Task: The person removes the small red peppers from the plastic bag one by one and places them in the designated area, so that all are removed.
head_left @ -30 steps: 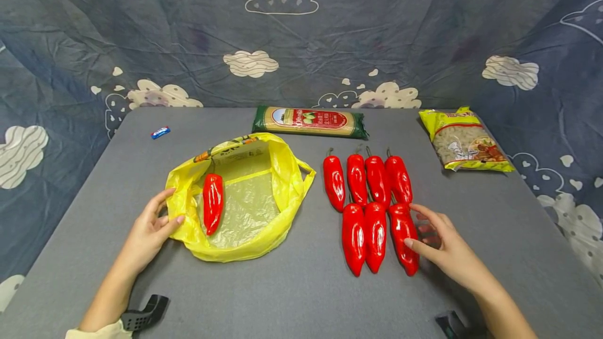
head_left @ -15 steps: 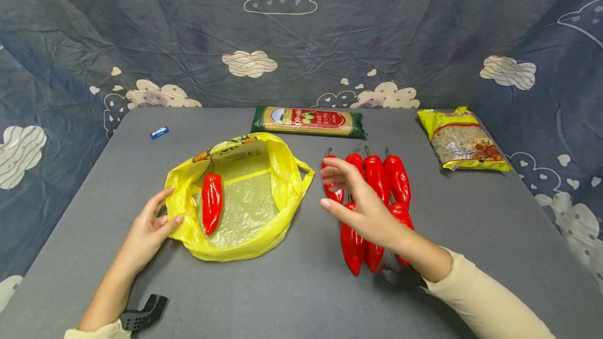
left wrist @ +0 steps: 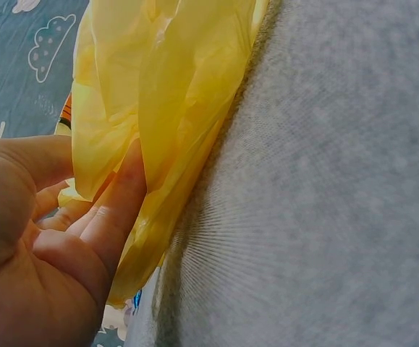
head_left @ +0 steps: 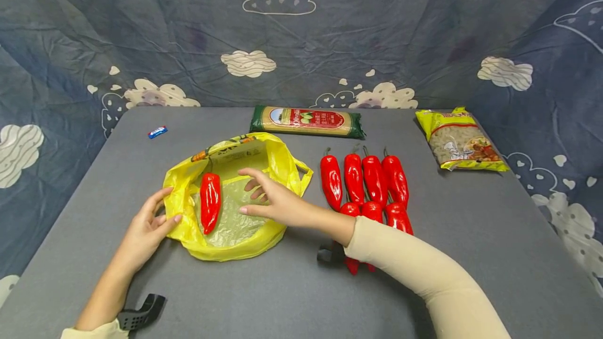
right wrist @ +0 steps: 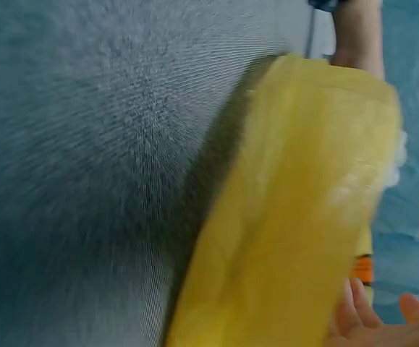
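Note:
A yellow plastic bag (head_left: 226, 253) lies on its side of the table with its mouth spread wide, and one red pepper (head_left: 210, 203) rests inside. My left hand (head_left: 148, 229) pinches the bag's left rim; in the left wrist view the thumb and fingers of that hand (left wrist: 64, 231) have the thin plastic between them. Over the bag's opening hovers my right hand (head_left: 275, 202), fingers apart and bent a little, holding nothing. To the right, several red peppers (head_left: 375, 181) lie in two rows, the nearer row partly hidden under my right forearm.
A green-ended pack of spaghetti (head_left: 308, 121) lies behind the bag. At the back right is a yellow bag of pale dried food (head_left: 461, 140). A small blue wrapped piece (head_left: 157, 132) sits at the far left. Patterned cloth (head_left: 301, 41) hangs behind the grey table (head_left: 471, 234).
My right hand has moved left, from the nearer row's rightmost pepper, across the peppers to above the bag, carrying nothing. My left hand stays on the bag's rim.

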A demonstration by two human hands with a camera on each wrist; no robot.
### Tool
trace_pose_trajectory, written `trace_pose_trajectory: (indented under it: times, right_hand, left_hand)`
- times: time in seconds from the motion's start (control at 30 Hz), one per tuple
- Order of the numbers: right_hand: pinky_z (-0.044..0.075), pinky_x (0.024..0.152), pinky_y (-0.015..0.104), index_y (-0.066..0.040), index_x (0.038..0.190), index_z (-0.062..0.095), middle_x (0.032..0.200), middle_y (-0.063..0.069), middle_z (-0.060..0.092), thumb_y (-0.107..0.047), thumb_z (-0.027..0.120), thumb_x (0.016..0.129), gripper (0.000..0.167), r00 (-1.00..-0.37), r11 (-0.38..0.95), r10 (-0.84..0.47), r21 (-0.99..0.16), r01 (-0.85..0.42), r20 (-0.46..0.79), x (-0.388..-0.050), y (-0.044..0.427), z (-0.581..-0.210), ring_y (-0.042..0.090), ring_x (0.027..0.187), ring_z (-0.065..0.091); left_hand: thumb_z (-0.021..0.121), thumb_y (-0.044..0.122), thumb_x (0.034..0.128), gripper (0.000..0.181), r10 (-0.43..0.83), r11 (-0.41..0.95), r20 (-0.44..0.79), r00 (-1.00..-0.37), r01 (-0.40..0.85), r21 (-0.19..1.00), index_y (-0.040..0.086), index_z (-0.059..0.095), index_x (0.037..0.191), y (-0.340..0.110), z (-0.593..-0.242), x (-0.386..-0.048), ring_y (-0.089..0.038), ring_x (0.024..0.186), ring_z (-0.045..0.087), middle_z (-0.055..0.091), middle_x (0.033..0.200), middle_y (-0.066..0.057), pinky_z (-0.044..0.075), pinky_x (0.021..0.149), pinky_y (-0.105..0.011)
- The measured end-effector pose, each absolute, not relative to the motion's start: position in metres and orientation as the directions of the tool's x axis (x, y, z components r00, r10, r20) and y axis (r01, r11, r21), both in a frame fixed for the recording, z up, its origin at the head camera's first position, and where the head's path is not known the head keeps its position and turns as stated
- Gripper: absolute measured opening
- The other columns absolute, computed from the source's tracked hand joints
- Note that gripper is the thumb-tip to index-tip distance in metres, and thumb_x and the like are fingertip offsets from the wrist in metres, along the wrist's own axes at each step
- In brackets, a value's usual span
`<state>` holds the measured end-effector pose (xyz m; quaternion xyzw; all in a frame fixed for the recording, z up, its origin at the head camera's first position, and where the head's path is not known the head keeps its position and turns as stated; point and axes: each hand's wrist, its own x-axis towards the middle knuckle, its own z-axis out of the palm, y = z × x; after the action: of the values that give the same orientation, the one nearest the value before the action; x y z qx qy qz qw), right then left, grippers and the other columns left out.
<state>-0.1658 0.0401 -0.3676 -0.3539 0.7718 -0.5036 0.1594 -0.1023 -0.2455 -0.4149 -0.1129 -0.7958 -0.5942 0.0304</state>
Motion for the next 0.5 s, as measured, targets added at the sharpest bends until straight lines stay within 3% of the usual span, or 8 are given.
trace_pose_trajectory:
  times: [0.3,0.5]
  right_hand:
    - [0.048,0.070,0.023,-0.020,0.139,0.024,0.112,0.014,0.050,-0.024,0.066,0.083,0.071,-0.694,0.329,-0.715,-0.916,-0.227,-0.085,-0.177,0.006,-0.391,0.012,0.086,0.057]
    - [0.047,0.070,0.020,-0.022,0.139,0.025,0.110,0.012,0.050,-0.025,0.068,0.081,0.072,-0.672,0.352,-0.733,-0.903,-0.246,-0.102,-0.180,-0.011,-0.399,0.010,0.086,0.056]
  left_hand:
    - [0.051,-0.007,0.0870,0.058,0.147,0.250,0.189,-0.971,0.221,0.943,-0.002,0.023,0.137,-0.246,-0.416,-0.103,-0.002,0.084,0.059,0.022,0.132,-0.033,0.049,0.062,-0.017]
    - [0.051,-0.008,0.0868,0.058,0.146,0.246,0.190,-0.971,0.221,0.944,-0.002,0.023,0.137,-0.246,-0.416,-0.103,-0.001,0.084,0.059,0.022,0.131,-0.033,0.049,0.063,-0.018]
